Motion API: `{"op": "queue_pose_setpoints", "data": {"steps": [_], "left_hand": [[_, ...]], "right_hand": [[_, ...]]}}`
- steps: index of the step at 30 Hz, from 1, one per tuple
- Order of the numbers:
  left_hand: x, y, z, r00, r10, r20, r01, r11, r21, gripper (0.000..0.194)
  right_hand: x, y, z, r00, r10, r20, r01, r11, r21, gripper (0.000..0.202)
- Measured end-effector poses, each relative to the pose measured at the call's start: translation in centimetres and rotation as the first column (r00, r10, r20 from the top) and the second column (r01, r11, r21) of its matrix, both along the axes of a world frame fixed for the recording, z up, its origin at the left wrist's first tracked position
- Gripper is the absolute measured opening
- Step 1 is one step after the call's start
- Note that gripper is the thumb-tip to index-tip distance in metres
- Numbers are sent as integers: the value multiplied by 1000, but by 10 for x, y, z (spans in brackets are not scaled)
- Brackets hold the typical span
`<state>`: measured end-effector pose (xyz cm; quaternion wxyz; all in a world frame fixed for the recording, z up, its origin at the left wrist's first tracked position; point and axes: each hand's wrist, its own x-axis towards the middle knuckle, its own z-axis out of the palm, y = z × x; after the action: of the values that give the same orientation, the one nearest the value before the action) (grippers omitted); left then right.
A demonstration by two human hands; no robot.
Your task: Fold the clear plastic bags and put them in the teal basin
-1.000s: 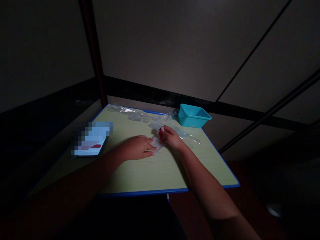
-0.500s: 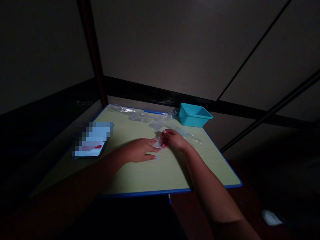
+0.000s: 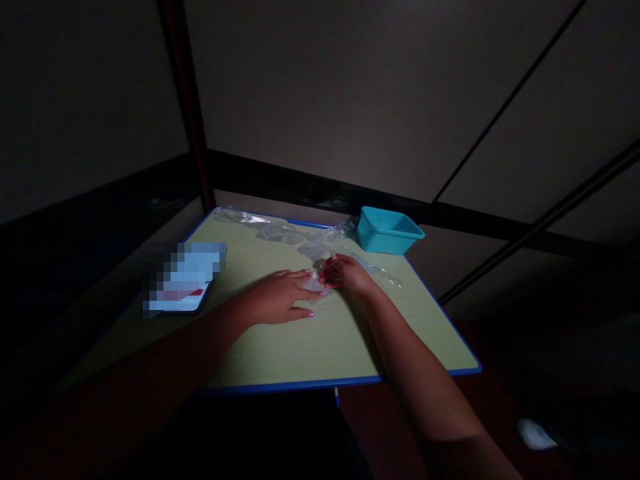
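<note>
A small clear plastic bag [image 3: 313, 283] lies flat near the middle of the table [image 3: 320, 347]. My left hand [image 3: 280, 297] rests palm down at its left side, fingers spread, with the fingertips on the plastic. From the right, my right hand [image 3: 346, 275] reaches in with curled fingers at the bag's right edge. Its fingertips look slightly apart, and whether they pinch the plastic is hard to make out in the dim light. Just beyond my hands lie more clear plastic bags [image 3: 280, 233], flat and crumpled.
A teal plastic basket [image 3: 384, 240] stands at the table's back right corner. On the left side lies a phone [image 3: 193, 273] with a lit, partly blurred screen. Blue trim [image 3: 300, 385] edges the table, and a wall rises behind it. Something white [image 3: 536, 433] is on the floor at right.
My right hand's fingers have loosened a little and shifted slightly left and up. The left hand's fingers have spread wider over the bag. More of the plastic shows between the hands.
</note>
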<state>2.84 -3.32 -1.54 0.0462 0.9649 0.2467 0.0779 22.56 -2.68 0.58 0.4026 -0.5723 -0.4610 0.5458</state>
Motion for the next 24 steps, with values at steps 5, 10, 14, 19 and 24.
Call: {"op": "queue_pose_setpoints", "data": {"steps": [5,10,14,19,24], "left_hand": [[0,0,-2,1000,-13,-27,12,1000,-24,49],[0,1,-6,1000,-18,-1,18,999,-46,49],[0,2,-8,999,-30,32,33,997,-72,49],[0,3,-11,999,-28,40,31,996,-80,50],[-1,1,-7,1000,-7,-11,5,995,-99,49]], "right_hand": [[1,0,0,1000,11,-10,-11,1000,-5,30],[2,2,-4,996,37,-81,-39,999,-20,31],[2,3,-7,993,72,-90,-77,996,-52,31],[3,3,-6,992,81,-96,-84,996,-27,29],[6,1,-1,993,91,-69,-94,995,-39,26]]}}
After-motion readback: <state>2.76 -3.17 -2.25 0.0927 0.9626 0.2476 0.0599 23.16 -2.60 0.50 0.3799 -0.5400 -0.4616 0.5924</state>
